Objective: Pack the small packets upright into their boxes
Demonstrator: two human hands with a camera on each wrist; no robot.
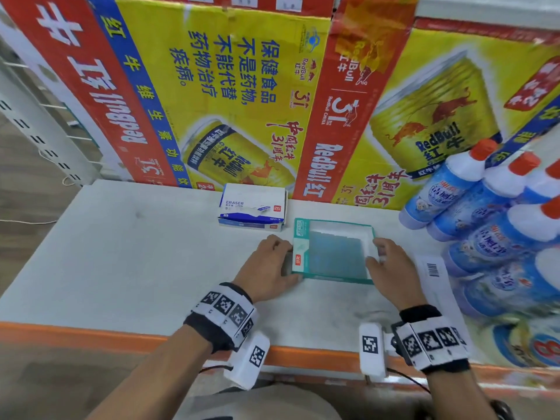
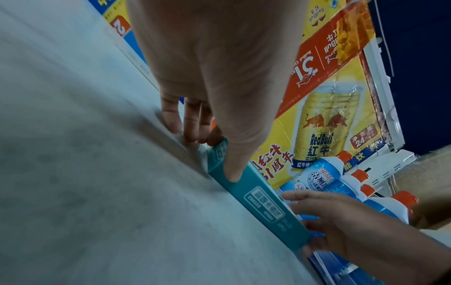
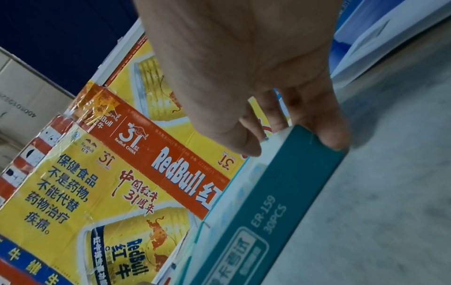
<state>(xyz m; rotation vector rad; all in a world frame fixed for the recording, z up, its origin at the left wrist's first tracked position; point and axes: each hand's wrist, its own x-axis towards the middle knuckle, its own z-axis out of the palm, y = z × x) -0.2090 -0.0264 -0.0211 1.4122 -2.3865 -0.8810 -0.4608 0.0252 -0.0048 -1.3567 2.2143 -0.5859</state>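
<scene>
The teal box (image 1: 333,251) lies flat on the tabletop (image 1: 136,253), its clear window showing rows of bluish packets (image 1: 336,253) inside (whether they stand upright cannot be told). The left hand (image 1: 266,269) grips the box's left end, thumb on the near side wall; the right hand (image 1: 391,268) grips its right end, fingers curled over the edge. A white-and-blue eraser box (image 1: 253,207) sits just behind, blue bottles (image 1: 485,213) to the right, Red Bull cartons (image 1: 242,86) behind.
</scene>
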